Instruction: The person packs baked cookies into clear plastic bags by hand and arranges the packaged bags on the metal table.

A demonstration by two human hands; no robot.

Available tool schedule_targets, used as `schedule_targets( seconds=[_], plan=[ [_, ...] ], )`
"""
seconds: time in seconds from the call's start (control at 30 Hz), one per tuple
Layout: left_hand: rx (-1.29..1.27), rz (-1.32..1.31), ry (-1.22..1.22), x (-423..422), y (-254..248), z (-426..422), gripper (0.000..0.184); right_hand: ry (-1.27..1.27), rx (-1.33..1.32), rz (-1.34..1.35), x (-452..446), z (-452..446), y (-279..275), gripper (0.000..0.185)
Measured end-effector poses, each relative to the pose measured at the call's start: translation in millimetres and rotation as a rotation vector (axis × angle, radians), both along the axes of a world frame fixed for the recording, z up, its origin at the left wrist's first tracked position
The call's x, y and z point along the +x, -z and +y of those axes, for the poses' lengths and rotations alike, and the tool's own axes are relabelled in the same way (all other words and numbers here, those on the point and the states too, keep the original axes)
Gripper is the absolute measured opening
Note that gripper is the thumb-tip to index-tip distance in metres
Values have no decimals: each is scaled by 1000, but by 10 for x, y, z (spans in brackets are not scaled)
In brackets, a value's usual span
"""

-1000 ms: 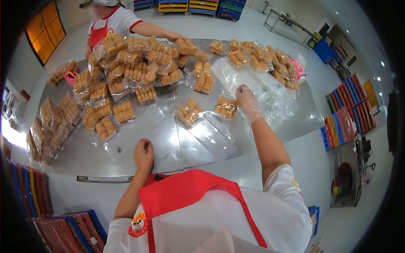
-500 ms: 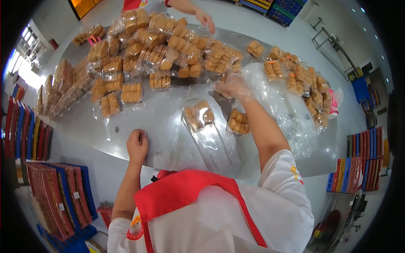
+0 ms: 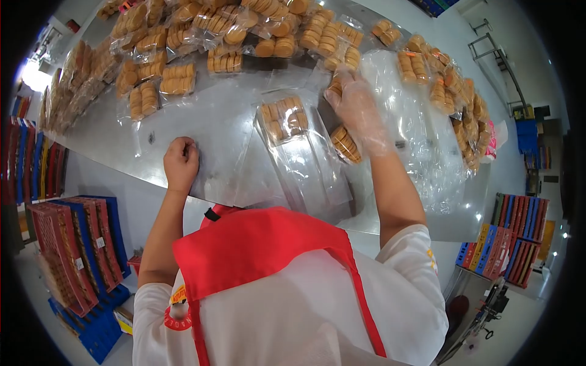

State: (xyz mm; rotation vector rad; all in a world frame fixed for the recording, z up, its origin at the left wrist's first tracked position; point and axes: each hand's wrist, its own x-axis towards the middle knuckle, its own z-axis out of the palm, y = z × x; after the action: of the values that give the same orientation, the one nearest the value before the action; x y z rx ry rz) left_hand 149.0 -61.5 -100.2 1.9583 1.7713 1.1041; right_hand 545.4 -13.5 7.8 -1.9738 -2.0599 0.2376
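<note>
My right hand (image 3: 357,110), in a clear plastic glove, has its fingers closed on a bag of round biscuits (image 3: 335,84) at the near edge of the pile. Just below that hand lies another biscuit pack (image 3: 346,144). Bare and curled, my left hand (image 3: 181,160) rests by the table's near edge; nothing shows in it. Between my hands a bag of biscuits (image 3: 284,118) lies on flat clear plastic bags (image 3: 311,174). More flat clear bags (image 3: 400,125) are spread right of my right hand.
A large pile of bagged biscuits (image 3: 232,30) covers the far side of the metal table (image 3: 116,149). More packs (image 3: 455,85) lie at the right. Stacked crates stand at the lower left (image 3: 73,244) and at the right (image 3: 510,238).
The view has tilted down and the co-worker has gone out of it. My right hand moved from the clear bags to the pile's edge and closed on a biscuit bag. My left hand stays curled.
</note>
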Motion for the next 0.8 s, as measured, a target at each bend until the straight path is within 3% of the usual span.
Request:
schedule_targets(
  seconds=[0.1,0.2,0.23,0.27,0.33,0.53,0.6,0.67,0.8],
  plan=[
    [0,4,15,-2,6,-7,5,17,-366,837,-163,-276,75,77],
    [-7,5,50,-31,22,-6,5,154,-445,1206,-435,-409,411,78],
    [-12,4,67,-41,27,-5,5,121,-346,1119,-478,-421,489,79],
    [-13,7,95,-45,50,0,6,176,-341,1239,-497,-462,543,79],
    [-18,14,137,-69,27,-4,8,272,-337,1479,-724,-577,434,78],
    [-65,19,281,-80,-47,-29,9,492,-36,832,-1100,-773,258,58],
    [-84,29,310,-133,-75,-35,9,536,182,878,-1048,-1001,459,44],
    [-87,6,365,-174,-83,-16,10,607,290,965,-1095,-1352,315,38],
    [-98,-80,549,-234,-192,110,12,751,318,842,-827,-2143,320,29]
  ],
)
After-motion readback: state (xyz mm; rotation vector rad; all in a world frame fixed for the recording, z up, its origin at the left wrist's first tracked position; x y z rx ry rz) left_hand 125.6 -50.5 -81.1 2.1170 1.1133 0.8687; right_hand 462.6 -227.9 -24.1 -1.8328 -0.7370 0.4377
